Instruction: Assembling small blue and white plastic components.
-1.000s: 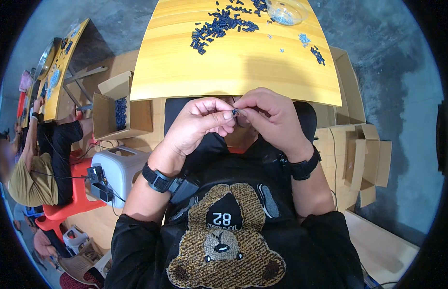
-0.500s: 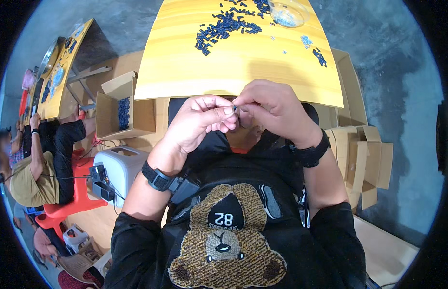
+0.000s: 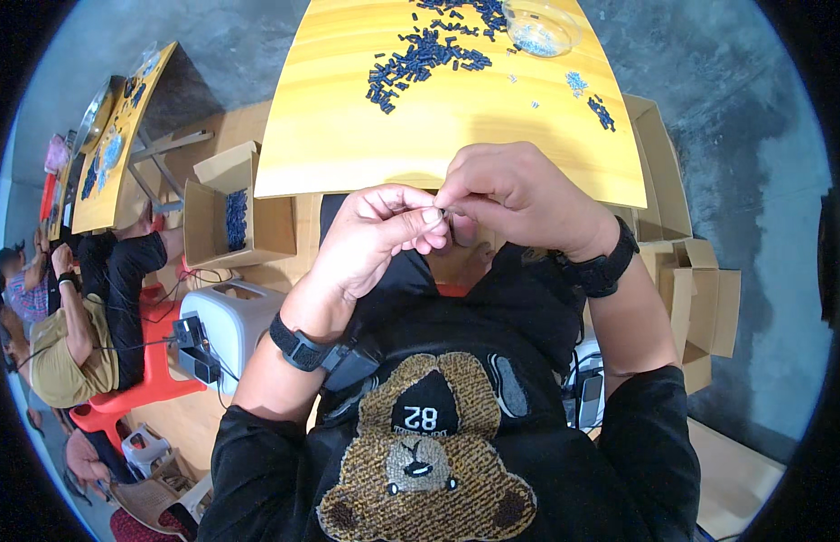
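Observation:
My left hand (image 3: 370,237) and my right hand (image 3: 527,203) meet fingertip to fingertip just off the table's near edge. Both are pinched closed on a small dark piece (image 3: 444,213), mostly covered by the fingers, so its exact kind does not show. Beyond them on the yellow table (image 3: 348,149) lies a loose pile of short black cylindrical pieces (image 3: 429,59). Farther right are a clear round dish (image 3: 572,41) holding tiny pale pieces, a small heap of pale bits (image 3: 576,83) and a smaller cluster of black pieces (image 3: 601,113).
An open cardboard box (image 3: 271,212) with dark pieces inside stands left of the table. More cardboard boxes (image 3: 714,303) are at the right. A grey stool (image 3: 223,321) with cables and black devices is at my left. Farther left, a person (image 3: 72,352) sits at another table (image 3: 108,194).
My right forearm has shifted slightly outward and the fingertips remain together. The dark piece shows less than before. The whole view has shifted a little.

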Demonstrator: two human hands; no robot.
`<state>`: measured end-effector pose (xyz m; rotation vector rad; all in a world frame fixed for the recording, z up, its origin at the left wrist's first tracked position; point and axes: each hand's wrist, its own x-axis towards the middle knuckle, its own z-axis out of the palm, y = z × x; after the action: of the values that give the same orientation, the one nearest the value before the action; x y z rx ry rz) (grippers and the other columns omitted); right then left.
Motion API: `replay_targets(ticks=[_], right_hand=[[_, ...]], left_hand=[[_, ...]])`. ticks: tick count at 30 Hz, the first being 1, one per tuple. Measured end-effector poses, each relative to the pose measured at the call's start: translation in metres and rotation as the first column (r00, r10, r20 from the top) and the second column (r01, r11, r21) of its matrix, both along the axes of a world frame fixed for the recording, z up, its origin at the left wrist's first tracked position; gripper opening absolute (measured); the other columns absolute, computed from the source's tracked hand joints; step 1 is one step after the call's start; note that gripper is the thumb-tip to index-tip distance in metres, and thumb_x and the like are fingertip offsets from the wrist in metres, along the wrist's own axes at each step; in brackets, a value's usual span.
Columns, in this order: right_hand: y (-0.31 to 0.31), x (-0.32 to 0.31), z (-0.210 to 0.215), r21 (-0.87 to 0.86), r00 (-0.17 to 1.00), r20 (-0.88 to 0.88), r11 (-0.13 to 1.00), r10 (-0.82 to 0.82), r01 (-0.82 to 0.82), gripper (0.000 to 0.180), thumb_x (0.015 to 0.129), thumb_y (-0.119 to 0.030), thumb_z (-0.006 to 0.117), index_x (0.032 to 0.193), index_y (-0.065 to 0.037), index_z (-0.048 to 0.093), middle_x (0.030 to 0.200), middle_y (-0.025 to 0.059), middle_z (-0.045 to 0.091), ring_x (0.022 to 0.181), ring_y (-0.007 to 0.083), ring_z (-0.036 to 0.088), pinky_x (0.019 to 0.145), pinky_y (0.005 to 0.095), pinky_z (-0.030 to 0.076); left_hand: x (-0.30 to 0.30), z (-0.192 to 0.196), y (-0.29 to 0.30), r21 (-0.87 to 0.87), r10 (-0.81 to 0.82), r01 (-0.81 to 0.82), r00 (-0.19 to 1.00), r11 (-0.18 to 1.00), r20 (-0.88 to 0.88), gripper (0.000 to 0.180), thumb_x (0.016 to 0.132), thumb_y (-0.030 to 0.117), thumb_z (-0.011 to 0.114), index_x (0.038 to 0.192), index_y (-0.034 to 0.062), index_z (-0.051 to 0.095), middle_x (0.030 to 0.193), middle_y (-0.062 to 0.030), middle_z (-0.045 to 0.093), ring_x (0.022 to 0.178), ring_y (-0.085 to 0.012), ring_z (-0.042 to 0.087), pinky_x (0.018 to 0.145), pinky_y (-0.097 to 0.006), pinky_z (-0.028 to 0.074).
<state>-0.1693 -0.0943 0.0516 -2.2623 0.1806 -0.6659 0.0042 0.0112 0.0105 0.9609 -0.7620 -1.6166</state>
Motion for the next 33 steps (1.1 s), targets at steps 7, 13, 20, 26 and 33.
replay_targets(ticks=[7, 13, 20, 26, 33], right_hand=[[0.003, 0.007, -0.005, -0.003, 0.997, 0.057, 0.998, -0.056, 0.057, 0.006, 0.075, -0.006, 0.059, 0.080, -0.004, 0.061, 0.071, 0.0115, 0.057, 0.067, 0.0284, 0.057, 0.060, 0.0339, 0.046], [0.015, 0.013, -0.019, 0.083, 0.947, 0.090, 0.950, -0.308, 0.302, 0.014, 0.074, -0.005, 0.060, 0.088, -0.004, 0.063, 0.074, 0.0124, 0.060, 0.065, 0.0269, 0.058, 0.059, 0.0320, 0.046], [0.027, 0.021, -0.026, 0.313, 0.911, 0.060, 0.875, -0.407, 0.370, 0.021, 0.074, -0.004, 0.060, 0.095, -0.001, 0.062, 0.079, 0.0123, 0.062, 0.067, 0.0205, 0.060, 0.059, 0.0278, 0.047], [0.034, 0.025, -0.042, 0.181, 0.887, 0.213, 0.909, -0.409, 0.376, 0.035, 0.072, -0.006, 0.063, 0.107, -0.001, 0.057, 0.097, 0.0157, 0.059, 0.081, 0.0220, 0.060, 0.066, 0.0276, 0.049], [0.042, 0.035, -0.045, 0.239, 0.840, 0.196, 0.856, -0.505, 0.459, 0.037, 0.071, 0.001, 0.061, 0.107, -0.001, 0.055, 0.098, 0.0150, 0.057, 0.081, 0.0253, 0.059, 0.069, 0.0303, 0.050]], left_hand=[[0.002, -0.002, -0.004, 0.028, 0.041, -0.040, 0.999, 0.999, -0.007, 0.016, 0.084, 0.009, 0.060, 0.097, -0.0005, 0.061, 0.079, -0.0092, 0.065, 0.069, -0.0151, 0.063, 0.061, -0.023, 0.051], [0.000, 0.004, -0.008, 0.082, 0.087, -0.083, 0.995, 0.993, -0.054, 0.013, 0.086, 0.010, 0.057, 0.092, -0.0010, 0.060, 0.080, -0.0107, 0.065, 0.071, -0.0167, 0.064, 0.064, -0.026, 0.053], [0.003, 0.005, -0.008, 0.126, 0.147, -0.134, 0.985, 0.983, -0.096, 0.013, 0.086, 0.009, 0.056, 0.092, -0.0014, 0.060, 0.082, -0.0119, 0.065, 0.073, -0.0169, 0.065, 0.067, -0.027, 0.055], [0.001, 0.004, -0.010, 0.191, 0.213, -0.182, 0.964, 0.965, -0.157, 0.014, 0.087, 0.010, 0.055, 0.094, -0.0019, 0.059, 0.087, -0.0136, 0.065, 0.077, -0.0181, 0.065, 0.068, -0.025, 0.054], [-0.006, 0.011, -0.010, 0.212, 0.239, -0.194, 0.947, 0.958, -0.216, 0.017, 0.087, 0.009, 0.053, 0.098, -0.0033, 0.058, 0.091, -0.0129, 0.064, 0.081, -0.0184, 0.064, 0.073, -0.029, 0.052]])
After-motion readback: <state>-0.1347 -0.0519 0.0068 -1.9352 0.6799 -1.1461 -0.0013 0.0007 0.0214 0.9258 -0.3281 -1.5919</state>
